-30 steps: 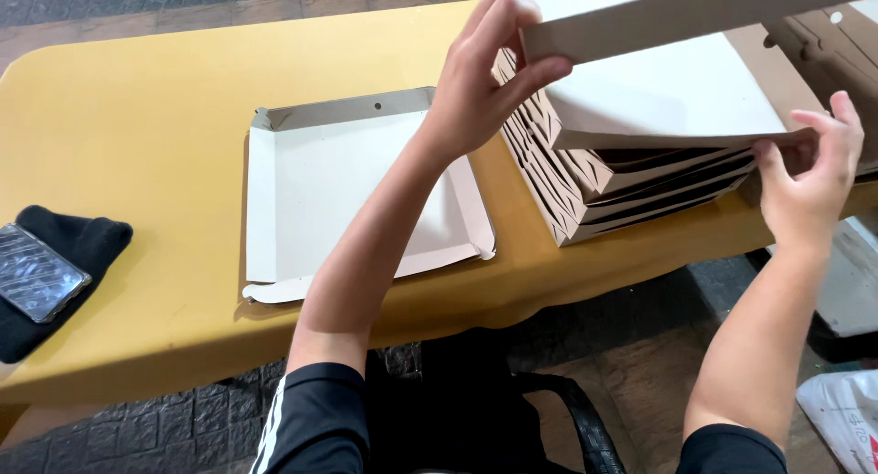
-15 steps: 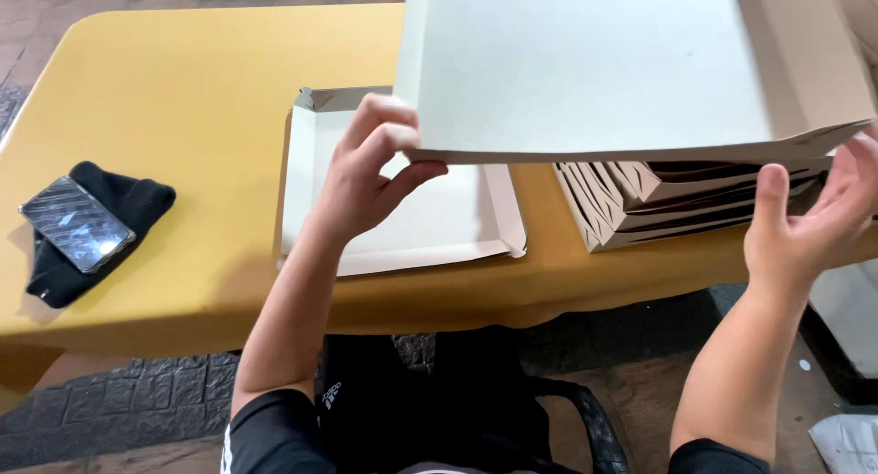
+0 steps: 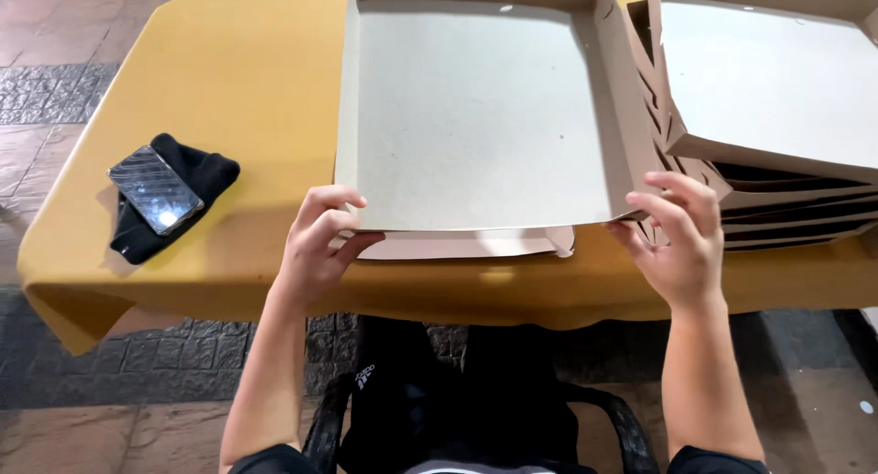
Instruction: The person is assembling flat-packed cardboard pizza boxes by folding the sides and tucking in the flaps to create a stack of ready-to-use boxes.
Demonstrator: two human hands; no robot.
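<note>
At the bottom of the frame sat a dark chair [image 3: 476,410]. Above it, our left hand [image 3: 315,245] pinched the near left corner of a flat cardboard box tray [image 3: 476,117], fingers curled over the edge; our right hand [image 3: 681,236] lay half open, fingertips touching its near right corner. The tray rested mid-frame on another tray [image 3: 457,246] on the yellow counter [image 3: 229,81]. We judged it light, stiff yet bendable, best held by its edges. Right stood a stack of folded boxes [image 3: 777,163]; left, a phone [image 3: 155,189] on black cloth [image 3: 206,177].
</note>
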